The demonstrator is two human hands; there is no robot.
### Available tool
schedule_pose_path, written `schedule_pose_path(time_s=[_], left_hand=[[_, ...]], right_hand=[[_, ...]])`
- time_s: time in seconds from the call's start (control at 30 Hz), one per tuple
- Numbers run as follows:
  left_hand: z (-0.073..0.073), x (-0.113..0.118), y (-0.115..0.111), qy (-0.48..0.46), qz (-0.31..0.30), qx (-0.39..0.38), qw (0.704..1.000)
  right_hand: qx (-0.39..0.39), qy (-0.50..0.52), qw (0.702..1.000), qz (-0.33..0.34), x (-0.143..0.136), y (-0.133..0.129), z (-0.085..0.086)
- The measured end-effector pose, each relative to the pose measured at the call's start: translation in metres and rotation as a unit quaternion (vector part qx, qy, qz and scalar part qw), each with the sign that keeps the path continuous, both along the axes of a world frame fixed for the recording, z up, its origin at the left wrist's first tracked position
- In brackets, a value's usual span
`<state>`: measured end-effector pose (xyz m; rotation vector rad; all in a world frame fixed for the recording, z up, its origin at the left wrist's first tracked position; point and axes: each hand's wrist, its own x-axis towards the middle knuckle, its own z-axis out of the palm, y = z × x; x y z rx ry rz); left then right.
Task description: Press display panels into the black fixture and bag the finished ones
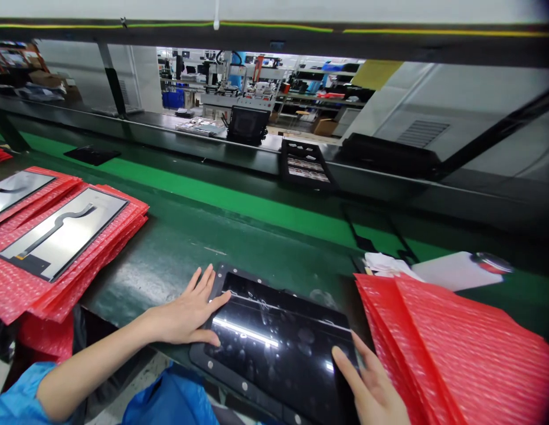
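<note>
A glossy black display panel (278,336) lies face up over a dark frame with round metallic dots (228,378) along its border, near the bench's front edge. My left hand (186,316) rests at the panel's left end, fingers spread, thumb and one finger touching its surface. At the right end, my right hand (374,383) grips the panel's edge, thumb on top and the other fingers partly hidden at the side. Light streaks reflect off the glass, and smudges or film wrinkles show there.
To the left, red bubble-wrap sleeves (97,254) carry a silver-backed screen (66,230) with a ribbon cable. More red bubble-wrap sleeves (473,348) lie at the right, beside a white bottle-like object (451,270). A black tray (305,165) sits beyond the green strip (203,195).
</note>
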<state>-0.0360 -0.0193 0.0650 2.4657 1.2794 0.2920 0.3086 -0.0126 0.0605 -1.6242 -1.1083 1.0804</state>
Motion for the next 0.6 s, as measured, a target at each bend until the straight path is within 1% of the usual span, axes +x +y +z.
schedule_pose_path(time_s=[0.07, 0.13, 0.27, 0.4, 0.5, 0.6], left_hand=[[0.002, 0.0, 0.0, 0.007, 0.002, -0.009, 1.0], [0.003, 0.0, 0.0, 0.015, 0.005, -0.021, 1.0], [0.002, -0.001, 0.002, 0.038, 0.006, -0.026, 0.999], [-0.003, -0.001, 0.004, 0.069, 0.002, 0.007, 0.998], [-0.008, 0.0, 0.006, 0.103, 0.004, 0.035, 0.994], [-0.011, 0.002, 0.007, 0.137, 0.011, 0.053, 0.989]], right_hand=[[-0.025, 0.028, 0.999, -0.03, -0.004, 0.002, 0.0], [-0.016, 0.038, 0.998, -0.039, -0.006, 0.004, 0.0], [0.028, 0.016, 0.999, -0.02, -0.005, 0.003, -0.006], [0.059, -0.005, 0.998, 0.002, -0.001, 0.001, -0.016], [0.11, -0.073, 0.991, 0.025, 0.005, 0.002, -0.022], [0.148, -0.187, 0.97, 0.055, 0.017, 0.004, -0.022]])
